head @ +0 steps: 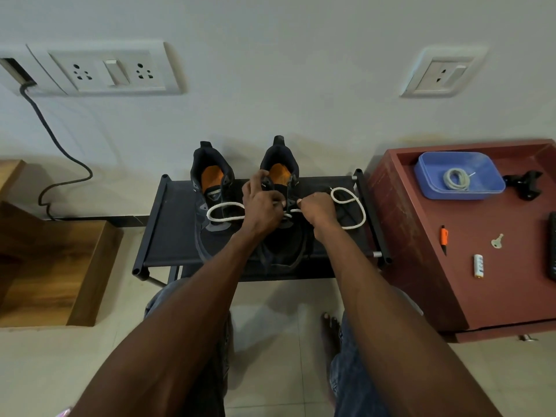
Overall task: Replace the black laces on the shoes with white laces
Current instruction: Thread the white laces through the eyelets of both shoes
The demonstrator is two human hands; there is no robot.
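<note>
We thread white lace (224, 212) through right shoe (282, 206) on rack (168, 233). Left hand (261, 203) grips shoe's tongue; right hand (316, 204) pinches lace end. Should keep both ends even, pull snug, lace untwisted.

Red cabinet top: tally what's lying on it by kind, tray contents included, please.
On the red cabinet:
Blue tray: 1
Coiled white lace in the tray: 1
Black clamp-like item: 1
Orange and black pen-like tool: 1
Key: 1
Battery: 1
Black object cut off at the right edge: 1
Total: 7
</note>
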